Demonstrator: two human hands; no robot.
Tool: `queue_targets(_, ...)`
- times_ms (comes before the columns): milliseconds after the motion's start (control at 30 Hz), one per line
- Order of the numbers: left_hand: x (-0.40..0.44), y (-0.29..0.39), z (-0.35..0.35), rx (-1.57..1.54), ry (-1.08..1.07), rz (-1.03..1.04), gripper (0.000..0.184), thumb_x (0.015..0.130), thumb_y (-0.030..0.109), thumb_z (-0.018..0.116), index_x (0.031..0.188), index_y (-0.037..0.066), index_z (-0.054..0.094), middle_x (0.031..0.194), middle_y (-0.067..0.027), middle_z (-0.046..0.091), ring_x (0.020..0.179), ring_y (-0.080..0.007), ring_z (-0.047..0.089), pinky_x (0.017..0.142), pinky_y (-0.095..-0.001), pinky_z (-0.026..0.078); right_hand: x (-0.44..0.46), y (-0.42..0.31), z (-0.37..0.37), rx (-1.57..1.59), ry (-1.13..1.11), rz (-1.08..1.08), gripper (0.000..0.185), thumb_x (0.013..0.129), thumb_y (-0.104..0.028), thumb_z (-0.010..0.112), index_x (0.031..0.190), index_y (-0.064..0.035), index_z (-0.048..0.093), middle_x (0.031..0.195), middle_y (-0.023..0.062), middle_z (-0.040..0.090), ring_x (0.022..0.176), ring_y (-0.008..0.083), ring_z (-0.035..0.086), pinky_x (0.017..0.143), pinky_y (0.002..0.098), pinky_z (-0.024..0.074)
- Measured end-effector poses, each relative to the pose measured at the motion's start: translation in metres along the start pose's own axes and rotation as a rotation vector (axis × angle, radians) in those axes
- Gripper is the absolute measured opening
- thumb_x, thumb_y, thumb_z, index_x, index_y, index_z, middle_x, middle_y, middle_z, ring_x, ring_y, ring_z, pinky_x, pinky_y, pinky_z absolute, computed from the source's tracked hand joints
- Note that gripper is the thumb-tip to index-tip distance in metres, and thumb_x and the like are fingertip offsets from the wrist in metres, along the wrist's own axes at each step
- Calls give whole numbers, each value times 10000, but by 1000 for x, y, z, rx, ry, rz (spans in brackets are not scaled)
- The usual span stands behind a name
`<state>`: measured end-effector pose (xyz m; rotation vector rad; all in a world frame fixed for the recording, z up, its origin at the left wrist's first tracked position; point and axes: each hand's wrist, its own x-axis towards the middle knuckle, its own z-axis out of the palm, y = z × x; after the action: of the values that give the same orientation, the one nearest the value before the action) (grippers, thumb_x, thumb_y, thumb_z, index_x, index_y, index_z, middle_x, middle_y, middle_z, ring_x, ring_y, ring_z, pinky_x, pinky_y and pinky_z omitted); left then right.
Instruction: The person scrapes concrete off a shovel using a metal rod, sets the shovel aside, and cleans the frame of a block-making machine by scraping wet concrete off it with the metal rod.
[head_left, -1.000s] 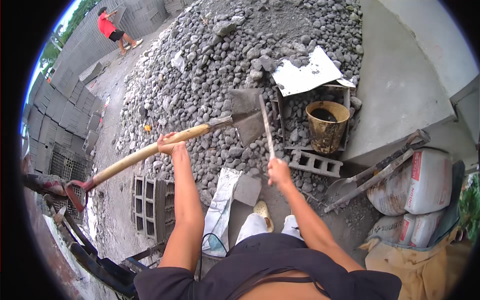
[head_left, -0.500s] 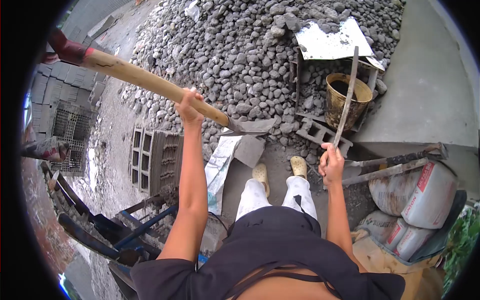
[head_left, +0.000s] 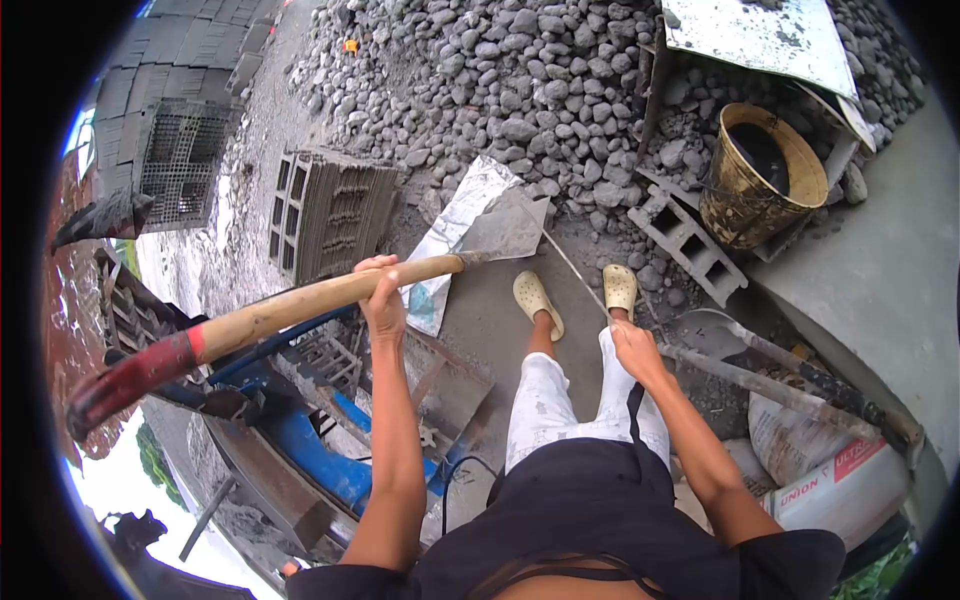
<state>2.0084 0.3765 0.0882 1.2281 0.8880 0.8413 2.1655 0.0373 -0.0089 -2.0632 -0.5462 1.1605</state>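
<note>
Fingers of the left hand [head_left: 383, 300] clamp the shovel [head_left: 300, 303] by its shaft; the right hand [head_left: 636, 350] grips a stick [head_left: 572, 270], its butt lost in the fist. The blade [head_left: 510, 228] hides part of the crinkled sheet [head_left: 460, 212]. The stick has swung from the bucket [head_left: 735, 207] toward the blade.

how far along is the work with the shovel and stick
Looks done: both tools are picked up. In hand: the left hand grips the shovel shaft, and the right hand holds the thin stick angled toward the blade. Left: hard to tell; the blade looks dull grey, perhaps needing a scrape, and the stones lie heaped.
</note>
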Motion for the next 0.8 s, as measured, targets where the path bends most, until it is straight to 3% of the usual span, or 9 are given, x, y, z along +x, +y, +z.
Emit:
queue_targets(67,-33,23,-9,-7,201,45,232,709,50,591,911,71,480,915,-85,548,899,-200,517,864,-358,381,7,1,4,-128,-32,-9,295,837,-222,394,965,-4,547,755,252,577,725,408,556,652,444,441)
queue_targets(167,-87,30,-32,16,339,92,222,725,53,588,912,82,470,945,-97,551,945,-214,505,913,-369,340,18,-33,-1,-336,-160,36,318,824,-201,407,1068,-23,506,784,265,579,741,408,567,662,463,449)
queue_targets(333,-199,-4,-37,36,503,-112,291,723,35,571,946,102,396,1118,-150,473,1083,-254,424,928,-390,329,34,-55,14,-582,-349,37,420,786,-167,444,1194,-70,449,830,254,586,769,399,573,681,468,452)
queue_targets(433,-252,-19,-23,-42,618,-275,350,730,56,580,994,122,361,1270,-159,352,1131,-272,377,895,-412,372,29,-55,35,-640,-445,-71,401,742,-219,517,1064,18,483,856,210,610,780,356,595,666,432,465)
queue_targets(500,-282,-33,-16,-86,681,-347,359,742,66,581,1006,141,349,1315,-145,303,1138,-268,370,881,-422,390,24,-62,48,-628,-475,7,402,745,-246,521,1043,21,487,895,219,601,847,353,584,723,419,462)
queue_targets(600,-307,-49,-6,-86,683,-388,348,750,55,570,1000,153,348,1322,-126,296,1136,-252,371,874,-405,398,16,-85,53,-637,-470,89,364,767,-224,492,1034,24,490,898,231,596,868,358,579,746,431,457)
queue_targets(800,-326,-63,5,-114,738,-369,363,738,20,558,1003,146,344,1311,-147,299,1118,-241,383,854,-355,416,67,-53,121,-577,-339,146,333,759,-152,443,1028,40,483,909,251,587,880,382,569,762,445,451)
